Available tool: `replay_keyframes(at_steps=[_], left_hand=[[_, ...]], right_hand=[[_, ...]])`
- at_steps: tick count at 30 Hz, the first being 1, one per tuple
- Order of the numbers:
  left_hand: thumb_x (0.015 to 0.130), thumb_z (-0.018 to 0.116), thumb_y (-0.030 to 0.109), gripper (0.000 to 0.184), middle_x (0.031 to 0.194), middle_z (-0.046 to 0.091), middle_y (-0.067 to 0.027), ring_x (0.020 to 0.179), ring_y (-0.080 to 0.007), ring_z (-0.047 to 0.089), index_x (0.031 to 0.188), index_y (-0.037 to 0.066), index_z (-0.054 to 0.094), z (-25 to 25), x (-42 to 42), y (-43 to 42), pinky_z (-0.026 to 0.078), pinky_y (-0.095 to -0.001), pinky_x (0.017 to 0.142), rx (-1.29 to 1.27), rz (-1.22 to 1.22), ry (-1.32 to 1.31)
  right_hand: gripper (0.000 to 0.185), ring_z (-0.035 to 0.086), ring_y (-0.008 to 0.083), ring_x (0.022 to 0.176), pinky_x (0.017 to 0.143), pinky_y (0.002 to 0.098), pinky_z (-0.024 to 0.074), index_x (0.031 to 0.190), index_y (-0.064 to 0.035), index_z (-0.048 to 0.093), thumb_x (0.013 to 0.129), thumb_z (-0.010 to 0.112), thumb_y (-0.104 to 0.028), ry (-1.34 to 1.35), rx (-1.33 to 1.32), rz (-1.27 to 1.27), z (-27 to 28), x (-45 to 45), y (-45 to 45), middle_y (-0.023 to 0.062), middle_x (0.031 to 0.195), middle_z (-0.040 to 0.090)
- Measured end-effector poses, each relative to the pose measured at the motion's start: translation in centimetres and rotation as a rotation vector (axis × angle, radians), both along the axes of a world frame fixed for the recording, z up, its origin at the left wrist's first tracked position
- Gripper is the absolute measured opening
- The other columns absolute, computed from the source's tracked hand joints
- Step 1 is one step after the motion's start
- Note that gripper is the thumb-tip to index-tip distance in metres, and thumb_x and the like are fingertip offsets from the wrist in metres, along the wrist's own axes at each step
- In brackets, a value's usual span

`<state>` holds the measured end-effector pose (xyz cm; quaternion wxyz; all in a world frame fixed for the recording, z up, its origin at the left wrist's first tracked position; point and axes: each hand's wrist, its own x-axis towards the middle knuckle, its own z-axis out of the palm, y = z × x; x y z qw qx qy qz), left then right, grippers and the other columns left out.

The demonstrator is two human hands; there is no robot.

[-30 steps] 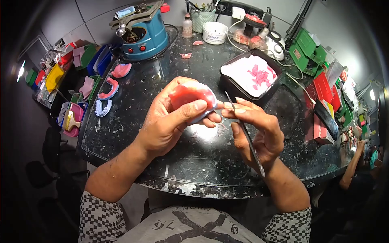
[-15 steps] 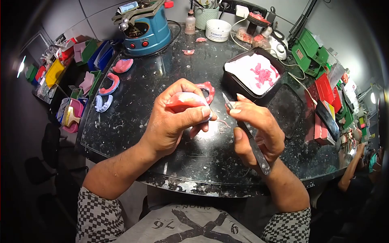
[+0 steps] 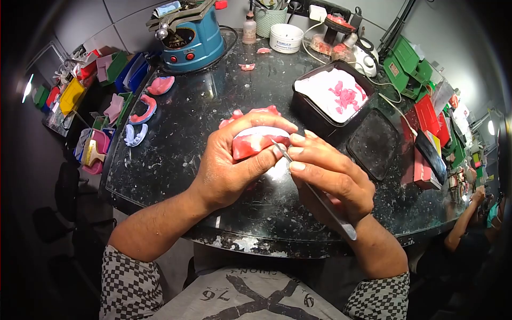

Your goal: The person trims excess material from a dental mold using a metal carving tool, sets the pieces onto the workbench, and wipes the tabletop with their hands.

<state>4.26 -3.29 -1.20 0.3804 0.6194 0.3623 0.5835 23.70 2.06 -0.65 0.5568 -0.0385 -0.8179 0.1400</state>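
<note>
In my left hand [image 3: 220, 166] I hold a dental plaster model with red-pink wax [image 3: 249, 146], its white side upward, fingers over the top and thumb along the front. My right hand [image 3: 341, 178] grips a scalpel [image 3: 329, 209] like a pen. The blade's tip meets the wax near my left thumb; whether it cuts in, I cannot tell. Behind my left hand, another red-pink wax piece [image 3: 273, 110] shows partly. Along the left of the bench lie a pink wax piece [image 3: 161, 85], a horseshoe-shaped pink one [image 3: 144, 109] and a pale blue-white cast [image 3: 136, 135].
A black tub [image 3: 320, 118] holds white material with pink scraps; its black lid [image 3: 376, 145] lies beside it. At the back stand a blue machine [image 3: 194, 50], a white jar [image 3: 287, 39] and a small bottle [image 3: 249, 29]. Coloured trays line both sides. Another person's arm [image 3: 463, 221] shows far right.
My left hand has turned the model so its wax front faces me. My right hand has brought the scalpel left and down against the wax. The tub has shifted slightly in view.
</note>
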Motion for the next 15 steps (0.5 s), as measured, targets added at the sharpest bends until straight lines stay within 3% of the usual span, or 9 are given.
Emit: replay_keyframes(at_steps=[4,6,9,15], left_hand=[[0.095,0.07,0.019,0.042,0.124,0.066,-0.0138,0.117,-0.0198,0.064,0.128,-0.005,0.06,0.32,0.46,-0.57,0.049,-0.0336,0.104,-0.091,-0.029,-0.006],[0.093,0.072,0.031,0.051,0.124,0.066,-0.0134,0.117,-0.02,0.064,0.128,-0.005,0.06,0.21,0.54,-0.59,0.049,-0.034,0.103,-0.083,-0.047,-0.042],[0.09,0.071,0.036,0.057,0.125,0.065,-0.0134,0.117,-0.0202,0.063,0.127,-0.005,0.06,0.01,0.22,-0.52,0.048,-0.0346,0.103,-0.071,-0.088,-0.064],[0.087,0.066,0.033,0.055,0.125,0.064,-0.0133,0.117,-0.0193,0.061,0.126,-0.005,0.061,0.78,0.43,-0.74,0.044,-0.0346,0.107,-0.096,-0.053,-0.025]], right_hand=[[0.027,0.074,0.0312,0.102,0.095,0.0462,0.0595,0.105,-0.0028,0.075,0.079,0.08,0.003,0.014,-0.027,0.035,0.01,-0.03,-0.32,0.0154,0.106,0.075],[0.027,0.074,0.0326,0.103,0.095,0.0464,0.0593,0.104,-0.0031,0.075,0.078,0.08,0.003,-0.01,-0.011,0.038,0.19,-0.05,-0.38,0.0148,0.106,0.075],[0.026,0.074,0.0326,0.103,0.096,0.0463,0.059,0.104,-0.0045,0.076,0.079,0.08,0.001,-0.054,0.03,0.02,0.41,0.05,-0.2,0.0135,0.106,0.075],[0.026,0.074,0.0291,0.104,0.097,0.0444,0.0581,0.104,-0.0069,0.077,0.079,0.08,-0.002,-0.067,0.029,-0.02,0.11,0.22,0.0,0.0118,0.105,0.076]])
